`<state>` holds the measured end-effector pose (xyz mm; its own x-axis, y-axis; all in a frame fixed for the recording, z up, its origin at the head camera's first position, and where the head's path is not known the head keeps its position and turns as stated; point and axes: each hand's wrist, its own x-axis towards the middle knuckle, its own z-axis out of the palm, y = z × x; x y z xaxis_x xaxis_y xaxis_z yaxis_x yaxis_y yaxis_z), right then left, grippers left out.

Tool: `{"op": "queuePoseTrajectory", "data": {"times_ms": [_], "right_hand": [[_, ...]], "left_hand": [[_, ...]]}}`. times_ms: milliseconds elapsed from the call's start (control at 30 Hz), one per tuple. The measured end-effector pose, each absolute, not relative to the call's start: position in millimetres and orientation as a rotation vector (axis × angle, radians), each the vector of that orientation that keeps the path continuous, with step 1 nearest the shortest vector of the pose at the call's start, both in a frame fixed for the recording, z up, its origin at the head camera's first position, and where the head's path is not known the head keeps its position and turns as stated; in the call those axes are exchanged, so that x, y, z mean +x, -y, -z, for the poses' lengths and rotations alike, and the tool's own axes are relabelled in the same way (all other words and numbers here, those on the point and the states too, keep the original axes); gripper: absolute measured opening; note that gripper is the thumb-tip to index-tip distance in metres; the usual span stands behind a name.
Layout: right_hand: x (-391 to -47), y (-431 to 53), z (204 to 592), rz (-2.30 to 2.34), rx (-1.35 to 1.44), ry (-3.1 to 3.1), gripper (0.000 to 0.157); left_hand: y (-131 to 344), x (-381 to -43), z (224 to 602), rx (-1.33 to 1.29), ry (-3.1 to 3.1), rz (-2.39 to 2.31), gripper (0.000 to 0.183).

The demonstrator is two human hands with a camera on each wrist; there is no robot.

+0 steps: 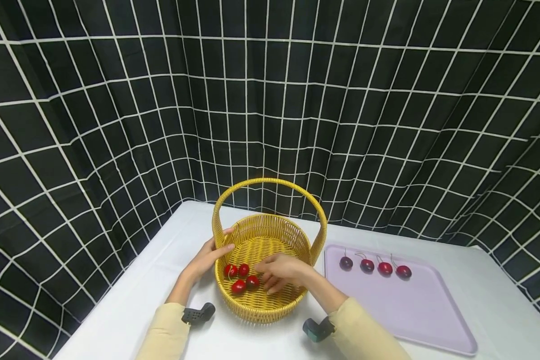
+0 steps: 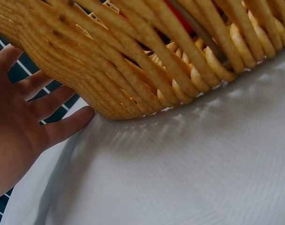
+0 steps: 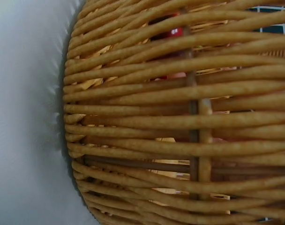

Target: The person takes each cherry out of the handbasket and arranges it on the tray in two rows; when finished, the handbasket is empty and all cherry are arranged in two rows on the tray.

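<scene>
A yellow wicker basket with a tall arched handle stands on the white table. My left hand holds its left side, thumb over the rim and the other fingers spread along the outer wall, as the left wrist view shows. Inside, my right hand reaches over the right rim, fingers loosely bent downward above the woven floor. Several red cherries lie in the basket's left half; the nearest cherry is just left of the right fingertips. Through the weave in the right wrist view, only bits of red cherry show.
A pale purple tray lies to the right of the basket. Along its far side sits a row of several dark red stemmed cherries, one cherry among them. Behind the table hangs a black cloth with a white grid.
</scene>
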<state>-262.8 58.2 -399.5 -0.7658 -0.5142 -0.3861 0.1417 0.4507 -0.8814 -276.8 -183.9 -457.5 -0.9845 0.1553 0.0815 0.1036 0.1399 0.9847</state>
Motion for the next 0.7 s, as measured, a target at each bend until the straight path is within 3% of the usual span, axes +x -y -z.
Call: {"op": "queuePoseTrajectory", "data": {"times_ms": [467,700], "right_hand": [[-262,-41,404,1.045,-0.634,-2.232,0.011],[-259,-37,404,0.903,-0.812,-2.327,0.013]], "left_hand": [[184,-277,458,0.291,-2.355,-2.006,0.056],[184,-276,457,0.276,-2.357,-2.022,0.055]]}}
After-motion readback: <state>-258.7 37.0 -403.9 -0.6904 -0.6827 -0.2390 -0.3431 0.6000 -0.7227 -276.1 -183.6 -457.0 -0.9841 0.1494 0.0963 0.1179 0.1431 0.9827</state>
